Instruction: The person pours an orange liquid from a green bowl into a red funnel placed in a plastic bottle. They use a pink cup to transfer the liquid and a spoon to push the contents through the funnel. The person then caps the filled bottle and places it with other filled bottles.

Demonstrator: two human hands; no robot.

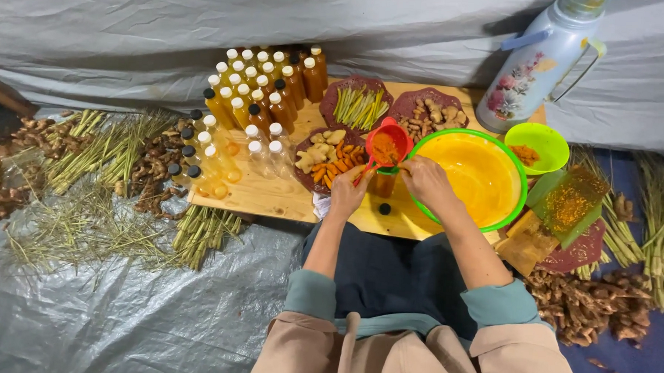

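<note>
While a low wooden board (273,195) is viewed from above at frame centre, the scene can be listed as follows
Left hand (349,192): closed around the handle of a red strainer (389,146), which is held just above and to the upper right of the fist
Strainer contents: orange pulp is seen inside the red cup, which is poised over a small bottle (383,183) standing between the two hands
Right hand (426,179): placed just right of the strainer, against the near rim of a green bowl (520,182); fingers are curled, but whether anything is pinched cannot be told
Green bowl: filled with yellow liquid, set right of centre on the board
Small green bowl (553,146): seen at upper right, with some orange pulp inside
Filled bottles (266,85): grouped at upper centre-left, capped in white and black
Plates of roots and stalks (357,103): laid behind the strainer
Thermos flask (542,58): stood at the top right corner
Black cap (384,208): left on the board just below the hands
Lemongrass bundles (98,152): spread on the grey sheet at left
</note>
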